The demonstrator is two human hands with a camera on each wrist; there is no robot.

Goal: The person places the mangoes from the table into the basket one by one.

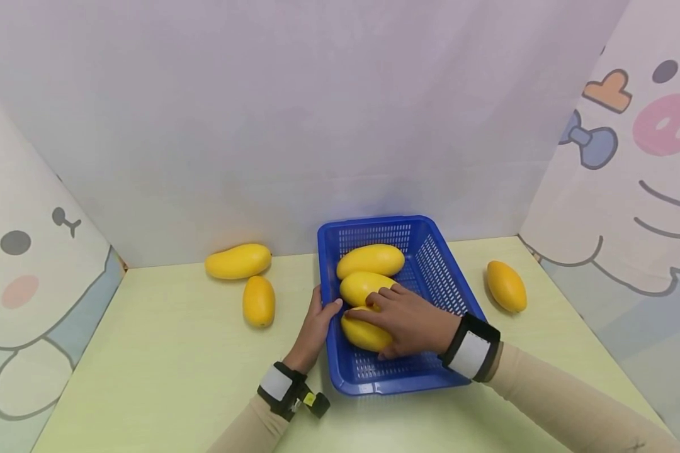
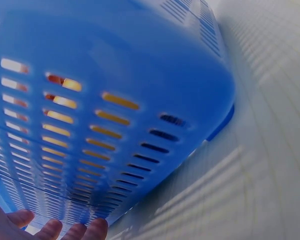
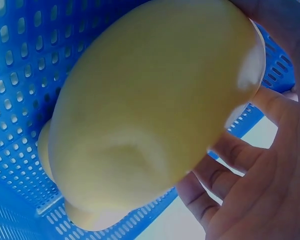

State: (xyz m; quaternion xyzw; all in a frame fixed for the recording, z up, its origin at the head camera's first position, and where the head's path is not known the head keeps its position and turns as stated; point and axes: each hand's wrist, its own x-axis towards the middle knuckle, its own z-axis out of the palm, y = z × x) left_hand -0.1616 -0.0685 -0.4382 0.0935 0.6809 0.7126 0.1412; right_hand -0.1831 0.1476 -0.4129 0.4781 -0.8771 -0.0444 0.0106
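Observation:
A blue plastic basket [image 1: 385, 387] with slotted walls stands on the table. My left hand [image 1: 313, 330] holds its left rim, thumb over the edge; in the left wrist view the fingers [image 2: 75, 231] lie along the outer wall. Inside the basket my right hand [image 1: 416, 321] grips the nearest yellow mango [image 1: 359, 332], fingers and thumb curled around it. That mango [image 3: 150, 105] fills much of the right wrist view. Behind it lie a second mango [image 1: 358, 286], partly covered by the right hand, and a third mango [image 1: 371, 260] at the back.
Left of the basket, a long yellow mango [image 1: 238, 262] lies by the back wall, with a smaller orange-yellow mango [image 1: 259, 302] just in front. Another orange-yellow mango [image 1: 507, 287] rests to the right. Cloth walls with cartoon prints enclose the pale green table [image 1: 164, 365].

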